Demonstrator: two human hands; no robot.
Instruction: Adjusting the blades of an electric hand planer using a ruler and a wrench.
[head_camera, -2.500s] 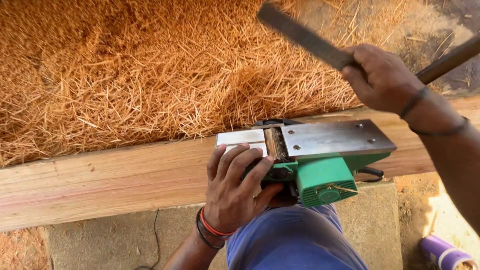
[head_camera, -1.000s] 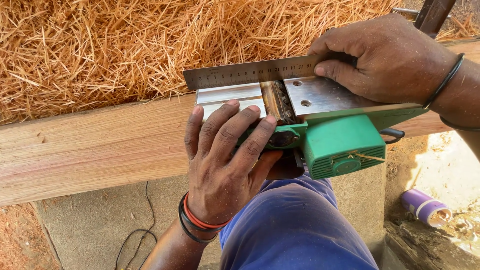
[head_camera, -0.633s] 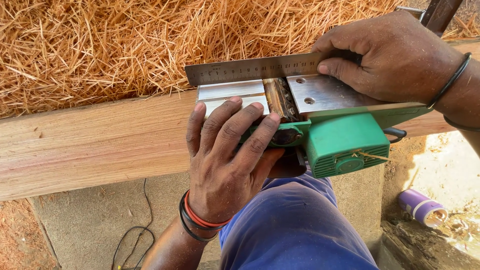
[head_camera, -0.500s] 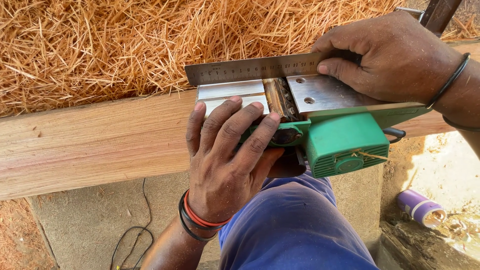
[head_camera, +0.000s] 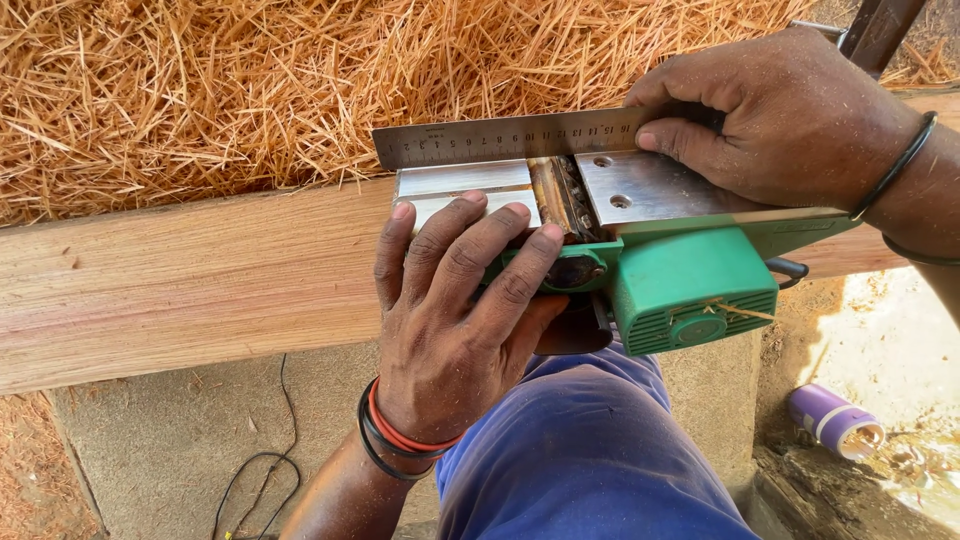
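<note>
A green electric planer (head_camera: 690, 285) lies upside down on a long wooden plank (head_camera: 200, 280), its metal sole plate (head_camera: 640, 185) facing up. My left hand (head_camera: 450, 320) grips the planer's front end, fingers over the sole's edge. My right hand (head_camera: 780, 120) presses a steel ruler (head_camera: 500, 140) on edge along the far side of the sole plate. The blade slot (head_camera: 560, 195) shows between the two sole halves.
A thick heap of straw-coloured wood shavings (head_camera: 250, 90) lies behind the plank. My blue-trousered knee (head_camera: 580, 460) is below the planer. A black cable (head_camera: 255, 470) runs on the concrete floor. A purple cylinder (head_camera: 830, 420) lies at lower right.
My right hand brought the ruler down from the air onto the planer's sole. In the last second the view has only shifted slightly; both hands stay put.
</note>
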